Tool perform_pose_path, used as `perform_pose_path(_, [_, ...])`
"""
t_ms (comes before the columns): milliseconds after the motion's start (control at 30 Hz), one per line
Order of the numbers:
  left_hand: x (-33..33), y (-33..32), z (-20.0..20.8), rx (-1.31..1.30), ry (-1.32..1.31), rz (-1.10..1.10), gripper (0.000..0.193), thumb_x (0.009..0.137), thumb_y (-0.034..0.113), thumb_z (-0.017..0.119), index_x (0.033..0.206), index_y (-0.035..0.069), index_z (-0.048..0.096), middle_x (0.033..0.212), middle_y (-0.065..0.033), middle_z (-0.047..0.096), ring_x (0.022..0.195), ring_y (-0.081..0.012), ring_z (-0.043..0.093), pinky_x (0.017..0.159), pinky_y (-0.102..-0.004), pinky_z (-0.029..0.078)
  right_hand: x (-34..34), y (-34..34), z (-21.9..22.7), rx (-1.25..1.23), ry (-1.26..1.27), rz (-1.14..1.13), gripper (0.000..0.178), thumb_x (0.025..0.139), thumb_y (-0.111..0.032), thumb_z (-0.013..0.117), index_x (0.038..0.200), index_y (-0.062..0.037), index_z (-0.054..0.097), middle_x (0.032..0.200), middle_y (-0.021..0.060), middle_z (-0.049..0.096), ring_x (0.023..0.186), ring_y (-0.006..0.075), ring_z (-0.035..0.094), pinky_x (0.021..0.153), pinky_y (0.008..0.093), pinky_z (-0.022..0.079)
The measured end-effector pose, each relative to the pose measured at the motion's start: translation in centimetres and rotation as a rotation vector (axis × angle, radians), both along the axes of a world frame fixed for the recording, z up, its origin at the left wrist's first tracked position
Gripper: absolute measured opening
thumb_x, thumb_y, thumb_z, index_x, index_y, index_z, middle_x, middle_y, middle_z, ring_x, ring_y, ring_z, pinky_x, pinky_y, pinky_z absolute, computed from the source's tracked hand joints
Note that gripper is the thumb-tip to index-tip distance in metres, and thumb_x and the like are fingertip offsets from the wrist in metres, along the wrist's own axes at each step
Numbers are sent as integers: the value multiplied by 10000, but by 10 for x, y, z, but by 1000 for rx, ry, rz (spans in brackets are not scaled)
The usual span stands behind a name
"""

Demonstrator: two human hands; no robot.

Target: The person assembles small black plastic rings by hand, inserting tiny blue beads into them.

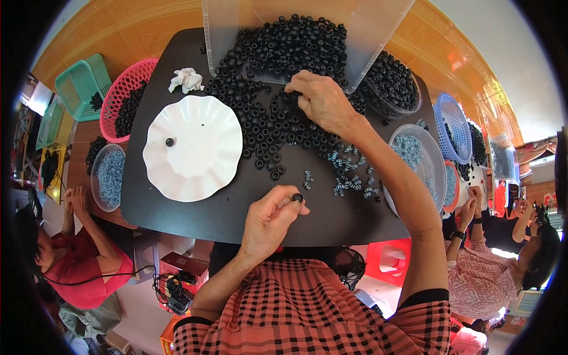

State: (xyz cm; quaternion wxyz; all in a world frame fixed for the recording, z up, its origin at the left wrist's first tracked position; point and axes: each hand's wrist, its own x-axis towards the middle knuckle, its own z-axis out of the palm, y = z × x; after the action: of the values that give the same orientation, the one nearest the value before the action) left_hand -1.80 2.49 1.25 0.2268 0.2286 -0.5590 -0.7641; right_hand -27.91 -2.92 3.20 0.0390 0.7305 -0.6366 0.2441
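My left hand is closed near the table's front edge, pinching a small black ring-shaped piece between thumb and fingers. Farther off, my right hand reaches over a heap of black ring-shaped pieces spilling from a clear plastic bin. Its fingers curl down among the pieces, and whatever sits between the fingertips is hidden. Small blue-and-black coiled pieces lie scattered below my right forearm. On the left stands a white scalloped plate with a single black piece on it.
Bowls of black pieces and blue pieces stand on the right. A crumpled white tissue lies behind the plate. Beyond the dark table's left edge are a pink basket and another bowl. People sit at both sides.
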Motion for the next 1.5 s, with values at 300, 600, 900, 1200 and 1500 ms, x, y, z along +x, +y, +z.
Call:
perform_pose_path(300, [1,2,-1,-29,-14,9,132,948,42,539,1059,-9,589,823,-15,662,692,-2,499,621,-169,414,8,5,5,18,82,-22,188,742,-13,639,928,-21,668,914,98,581,829,308,600,778,428,508])
perform_pose_path(600, [1,3,1,-59,-19,27,140,941,32,536,1064,-5,592,813,-8,657,696,-4,509,630,-169,417,10,3,1,109,197,-89,70,744,-11,636,800,-19,595,852,134,575,745,345,608,693,438,522])
perform_pose_path(900, [-2,3,-1,-201,-50,37,143,920,21,549,1054,1,595,798,-26,649,654,-38,511,600,-201,425,41,49,22,37,-489,-181,229,762,-1,633,989,3,654,815,40,630,695,131,639,605,267,492])
perform_pose_path(1200, [-29,-21,19,-1185,-144,178,259,759,-29,628,1017,-35,595,988,-172,560,1068,-392,477,904,-454,422,80,118,3,-126,-1345,-53,146,853,62,571,975,18,639,966,42,631,835,98,640,734,228,524])
perform_pose_path(1500, [-49,-26,9,-1436,-326,140,328,752,-26,644,1076,-27,593,1052,-174,560,1120,-411,445,961,-479,387,82,122,-8,-163,-1312,-45,155,853,69,579,991,18,627,984,44,624,885,87,609,786,241,519])
